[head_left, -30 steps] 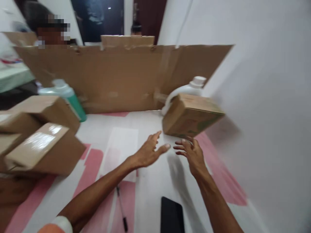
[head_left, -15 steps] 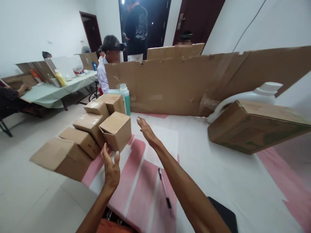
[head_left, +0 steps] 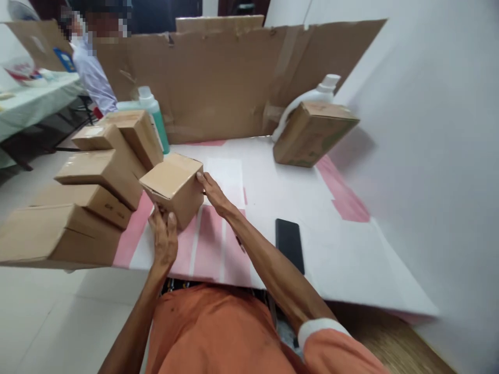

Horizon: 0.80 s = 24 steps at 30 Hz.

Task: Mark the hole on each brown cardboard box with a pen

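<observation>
The left hand (head_left: 164, 241), thumb apart, some fingertips hidden, and the right hand (head_left: 214, 194), fingers extended, held the box (head_left: 180, 191) between them at the table's (head_left: 335, 259) left, the right forearm (head_left: 268, 262) mostly covering a pen (head_left: 240, 244).

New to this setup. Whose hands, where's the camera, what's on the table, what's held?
No machine here: these are one person's bare hands, seen from a camera worn on that person's head, looking forward and down. The left hand and right hand have a small cardboard box between them, fingers against its sides; whether it is lifted is hard to tell. On the table: more boxes at the left, a green bottle, a dark phone and, at the right, another box before a white jug.
</observation>
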Tool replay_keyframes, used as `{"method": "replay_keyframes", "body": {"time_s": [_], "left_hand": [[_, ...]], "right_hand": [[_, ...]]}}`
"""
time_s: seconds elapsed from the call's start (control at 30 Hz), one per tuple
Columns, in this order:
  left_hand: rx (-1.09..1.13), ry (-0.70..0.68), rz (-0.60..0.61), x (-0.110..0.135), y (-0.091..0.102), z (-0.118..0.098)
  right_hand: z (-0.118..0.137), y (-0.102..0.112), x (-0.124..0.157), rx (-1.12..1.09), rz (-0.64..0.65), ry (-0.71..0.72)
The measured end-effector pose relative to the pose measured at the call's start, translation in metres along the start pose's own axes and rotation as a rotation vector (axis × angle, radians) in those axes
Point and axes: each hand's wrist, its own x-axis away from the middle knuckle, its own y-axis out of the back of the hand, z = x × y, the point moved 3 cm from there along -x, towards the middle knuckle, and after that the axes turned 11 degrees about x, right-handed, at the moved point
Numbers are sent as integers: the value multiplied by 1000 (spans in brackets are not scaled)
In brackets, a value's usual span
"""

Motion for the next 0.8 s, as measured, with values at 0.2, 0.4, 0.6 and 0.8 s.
{"method": "replay_keyframes", "body": {"time_s": [0.2,0.4,0.6,0.8], "left_hand": [[-81,-74,-19,49,36,-14],[-91,-5,212,17,39,-7],[-123,-33,297,42,43,-40],[-121,-49,248,50,50,-56]], "right_hand": [[-15,47,64,-122,108,12],[-29,28,98,-148,112,50],[-29,27,115,9,103,27],[-42,17,127,-8,184,-53]]}}
